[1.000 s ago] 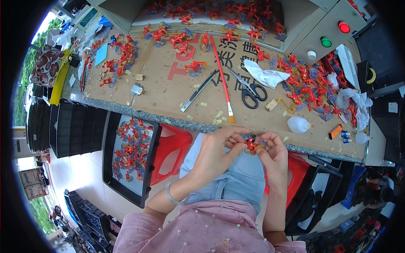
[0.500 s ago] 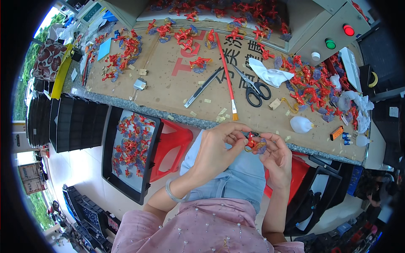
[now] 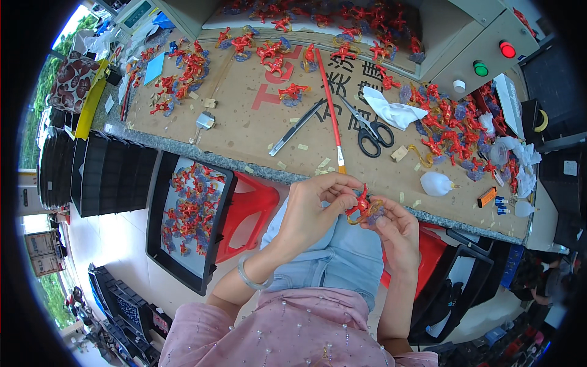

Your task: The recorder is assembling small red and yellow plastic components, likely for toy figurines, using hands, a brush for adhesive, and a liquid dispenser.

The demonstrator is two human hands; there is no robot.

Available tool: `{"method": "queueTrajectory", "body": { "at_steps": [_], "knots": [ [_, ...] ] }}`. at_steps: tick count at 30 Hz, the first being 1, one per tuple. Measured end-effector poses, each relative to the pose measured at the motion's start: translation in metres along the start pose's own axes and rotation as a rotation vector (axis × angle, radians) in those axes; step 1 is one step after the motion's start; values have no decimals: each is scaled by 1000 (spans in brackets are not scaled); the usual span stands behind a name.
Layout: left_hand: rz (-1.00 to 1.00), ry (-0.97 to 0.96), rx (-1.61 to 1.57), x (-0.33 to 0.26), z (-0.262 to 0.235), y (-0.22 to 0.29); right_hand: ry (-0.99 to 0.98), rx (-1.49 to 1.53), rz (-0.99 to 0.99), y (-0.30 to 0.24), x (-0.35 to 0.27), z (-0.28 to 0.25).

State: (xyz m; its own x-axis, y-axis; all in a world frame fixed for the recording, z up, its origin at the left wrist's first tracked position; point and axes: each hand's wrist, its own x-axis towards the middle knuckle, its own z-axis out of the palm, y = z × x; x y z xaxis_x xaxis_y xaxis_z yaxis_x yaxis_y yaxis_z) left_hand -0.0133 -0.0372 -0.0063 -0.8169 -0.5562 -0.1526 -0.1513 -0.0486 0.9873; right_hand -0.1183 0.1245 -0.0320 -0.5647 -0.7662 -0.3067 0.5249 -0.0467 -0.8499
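Between my two hands, above my lap at the table's front edge, is a small red toy figure [image 3: 363, 205] with a clear yellow curved part and a purplish translucent base. My left hand [image 3: 318, 211] pinches its red body from the left with thumb and fingers. From the right, my right hand [image 3: 397, 229] grips it by the purplish base. On the cardboard beyond my hands lie a red-handled paintbrush [image 3: 332, 116], black-handled scissors [image 3: 369, 131] and a utility knife [image 3: 296, 128].
Piles of similar red figures [image 3: 449, 125] cover the table's right side and back. A white squeeze bottle [image 3: 436, 183] and an orange box cutter [image 3: 487, 197] lie at the right. A black tray [image 3: 211, 257] of figures stands at the lower left, beside a red stool [image 3: 247, 211].
The figure has turned in my fingers, so more of its red body and yellow part shows. Both hands stay in nearly the same place. The view has shifted slightly.
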Motion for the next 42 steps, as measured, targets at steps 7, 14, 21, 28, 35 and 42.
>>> {"method": "queueTrajectory", "body": {
  "at_steps": [7, 14, 21, 28, 35, 42],
  "knots": [
    [5, 4, 3, 3, -2, -2, -89, 149, 86, 2, 0, -5],
    [74, -58, 198, 9, -15, 8, -154, 514, 309, 22, -1, -5],
    [35, -7, 155, 3, -23, -3, -183, 672, 577, 32, -2, 9],
    [-15, 341, 428, -49, -104, 13, -266, 120, 527, 18, -5, 18],
    [-298, 877, 880, -123, -252, -82, -330, -76, 492, 24, 17, 35],
    [-27, 968, 752, -81, -254, -52, -365, -218, 482, 19, 22, 40]
  ]
}}
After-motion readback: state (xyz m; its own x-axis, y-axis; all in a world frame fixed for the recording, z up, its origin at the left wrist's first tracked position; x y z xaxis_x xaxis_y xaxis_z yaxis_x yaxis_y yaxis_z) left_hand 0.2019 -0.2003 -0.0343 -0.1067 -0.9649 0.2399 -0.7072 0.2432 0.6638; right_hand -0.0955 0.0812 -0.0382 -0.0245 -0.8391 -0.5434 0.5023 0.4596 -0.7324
